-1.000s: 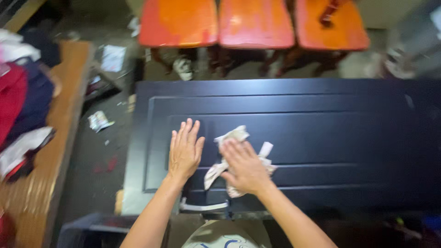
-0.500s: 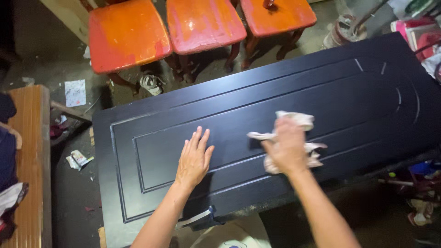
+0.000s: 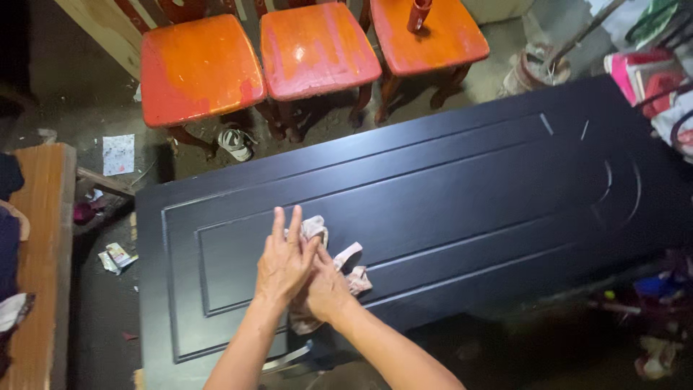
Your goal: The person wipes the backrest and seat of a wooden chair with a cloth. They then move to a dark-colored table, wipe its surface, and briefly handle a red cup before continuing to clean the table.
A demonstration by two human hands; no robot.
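Now a crumpled pale rag [image 3: 345,267] lies on the dark door panel [image 3: 462,195]

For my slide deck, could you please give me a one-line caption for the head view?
Left hand and right hand press a pale rag on a dark panelled door.

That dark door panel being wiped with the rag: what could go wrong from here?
The door panel seems to lie raised with its near edge overhanging, so leaning on it with both the left hand and right hand might tip or shift it. The crumpled rag could drag grit and mark the dark finish. Litter on the floor could trip someone stepping sideways.
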